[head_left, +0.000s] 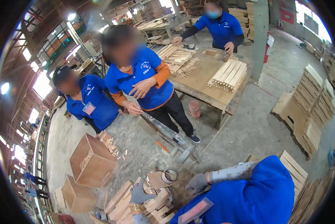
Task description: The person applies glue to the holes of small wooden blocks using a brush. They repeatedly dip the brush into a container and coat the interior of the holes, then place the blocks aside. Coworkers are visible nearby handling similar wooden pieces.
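Workshop floor, grey concrete, wood stock everywhere. My left hand (140, 194), grey glove, lies fingers spread on the pile of pale wood blocks (152, 205) at the bottom edge, pressing down, not closed around any piece. Blocks are short, flat, light-coloured, cut square, stacked loosely and crossing each other. My right hand (197, 183), also grey-gloved, hangs loosely curled just right of the pile, holding nothing, near a small round tin (171, 174). Someone in a blue top (249, 194) bends low in front of me, right of the pile. Two open cardboard boxes (91, 160) sit to the left. Two people in blue shirts stand beyond; long slats (229, 74) lie on a table.
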`<state>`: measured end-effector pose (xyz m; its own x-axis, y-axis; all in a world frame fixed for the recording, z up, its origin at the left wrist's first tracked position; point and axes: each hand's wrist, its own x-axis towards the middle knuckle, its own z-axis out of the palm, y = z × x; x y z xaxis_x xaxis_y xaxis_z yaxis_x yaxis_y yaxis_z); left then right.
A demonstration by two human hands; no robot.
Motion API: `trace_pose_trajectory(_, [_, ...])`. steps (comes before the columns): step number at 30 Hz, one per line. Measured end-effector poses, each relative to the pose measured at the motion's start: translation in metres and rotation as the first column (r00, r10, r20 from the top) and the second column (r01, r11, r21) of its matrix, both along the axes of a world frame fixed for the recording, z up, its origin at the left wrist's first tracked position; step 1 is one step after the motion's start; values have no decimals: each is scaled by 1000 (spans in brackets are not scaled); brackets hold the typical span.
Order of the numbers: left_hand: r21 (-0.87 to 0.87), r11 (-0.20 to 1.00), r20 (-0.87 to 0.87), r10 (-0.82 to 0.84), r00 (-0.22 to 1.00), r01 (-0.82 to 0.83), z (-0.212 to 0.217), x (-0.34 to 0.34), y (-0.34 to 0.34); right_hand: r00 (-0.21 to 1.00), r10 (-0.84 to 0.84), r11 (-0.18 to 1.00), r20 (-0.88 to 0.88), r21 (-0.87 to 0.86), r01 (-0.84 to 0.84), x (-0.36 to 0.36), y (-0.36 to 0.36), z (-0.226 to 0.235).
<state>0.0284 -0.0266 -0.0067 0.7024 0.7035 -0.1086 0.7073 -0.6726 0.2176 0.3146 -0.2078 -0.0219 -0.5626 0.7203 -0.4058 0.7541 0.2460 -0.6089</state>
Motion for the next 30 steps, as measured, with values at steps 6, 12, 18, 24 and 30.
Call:
trace_pose_trajectory(6, [-63, 998, 111, 9, 994, -2, -6, -9, -4, 998, 28, 999, -57, -37, -30, -12, 4, 8])
trace_pose_trajectory(12, [27, 999, 296, -34, 955, 27, -13, -12, -7, 992, 79, 997, -96, 23, -77, -24, 10, -2])
trace_pose_trajectory(18, [65, 998, 241, -2, 970, -14, -12, -11, -6, 991, 37, 999, -129, 5, -37, -19, 18, 2])
trace_pose_trajectory(24, [32, 999, 264, -15, 964, 6, -20, -14, -2, 997, 46, 996, -56, 75, -42, -16, 20, -2])
trace_pose_trajectory(30, [26, 1000, 246, 8, 969, -15, -22, -15, -3, 996, 43, 998, -75, 45, -40, -17, 17, 6])
